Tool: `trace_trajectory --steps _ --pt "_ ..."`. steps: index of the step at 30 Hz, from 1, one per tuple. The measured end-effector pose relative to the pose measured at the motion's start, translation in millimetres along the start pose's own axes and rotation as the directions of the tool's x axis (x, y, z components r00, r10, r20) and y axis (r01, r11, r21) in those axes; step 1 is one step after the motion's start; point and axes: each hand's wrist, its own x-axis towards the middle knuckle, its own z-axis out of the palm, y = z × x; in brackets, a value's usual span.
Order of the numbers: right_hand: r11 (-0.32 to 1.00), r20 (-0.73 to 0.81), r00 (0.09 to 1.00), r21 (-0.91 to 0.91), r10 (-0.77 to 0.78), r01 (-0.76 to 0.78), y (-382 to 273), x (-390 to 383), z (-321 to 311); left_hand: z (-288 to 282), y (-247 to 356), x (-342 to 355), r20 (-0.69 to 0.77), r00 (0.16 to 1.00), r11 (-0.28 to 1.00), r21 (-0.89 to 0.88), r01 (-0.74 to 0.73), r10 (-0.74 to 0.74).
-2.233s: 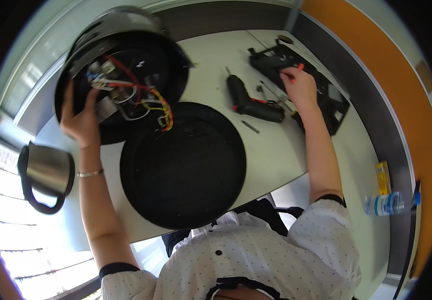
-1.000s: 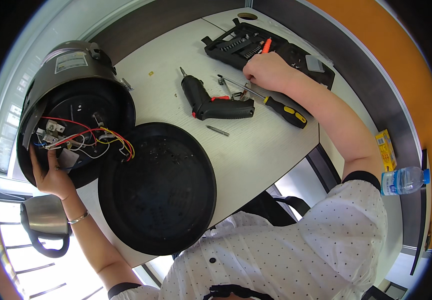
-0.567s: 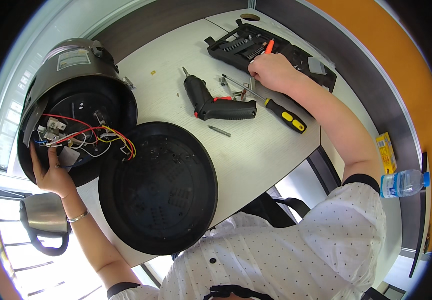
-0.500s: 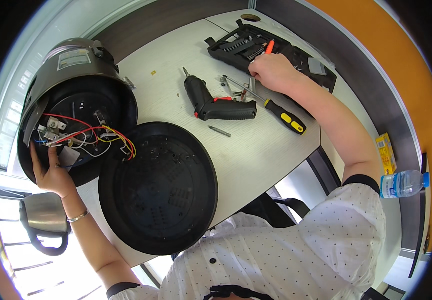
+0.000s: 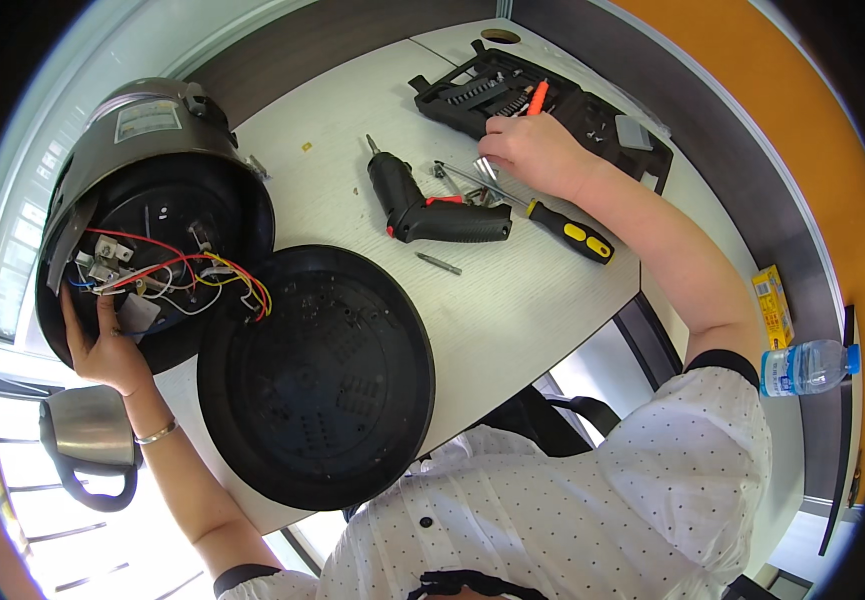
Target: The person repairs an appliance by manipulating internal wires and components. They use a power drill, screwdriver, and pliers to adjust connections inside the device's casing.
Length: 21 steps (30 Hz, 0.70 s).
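An electric cooker (image 5: pixel 158 135) lies tipped on its side at the left, its underside facing me. Red, yellow and white wires (image 5: pixel 178 270) run out of it to a round black base cover (image 5: pixel 318 375). My left hand (image 5: pixel 111 355) grips the cooker's lower rim, two fingers reaching inside beside a metal bracket (image 5: pixel 108 262). My right hand (image 5: pixel 538 152), fingers closed, holds a small silver metal piece (image 5: pixel 486 170) above the table, next to the open black tool case (image 5: pixel 463 105). A screwdriver with a black and yellow handle (image 5: pixel 575 235) lies just below that hand.
A black cordless screwdriver (image 5: pixel 433 210) and a loose bit (image 5: pixel 440 263) lie mid-table, with small metal parts (image 5: pixel 448 180) nearby. At the left hangs a steel kettle (image 5: pixel 91 430). A water bottle (image 5: pixel 808 368) and a yellow box (image 5: pixel 773 305) are at the far right.
My right hand has shifted left and slightly toward me with the silver piece. The long screwdriver's tip has moved slightly left. My left hand and the cooker stay put.
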Motion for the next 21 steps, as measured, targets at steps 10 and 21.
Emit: trace_trajectory --steps 10,21 --pt "0.929 0.041 0.98 0.312 0.194 -0.197 -8.8 -0.4 16.3 0.0 -0.4 -1.2 0.009 0.999 0.999 -0.034 0.041 -0.041" --pt "0.915 0.339 0.885 0.135 0.318 -0.381 -7.1 -13.8 -23.0 0.1 -2.8 -2.2 -0.006 0.994 0.993 -0.027 0.111 -0.111"
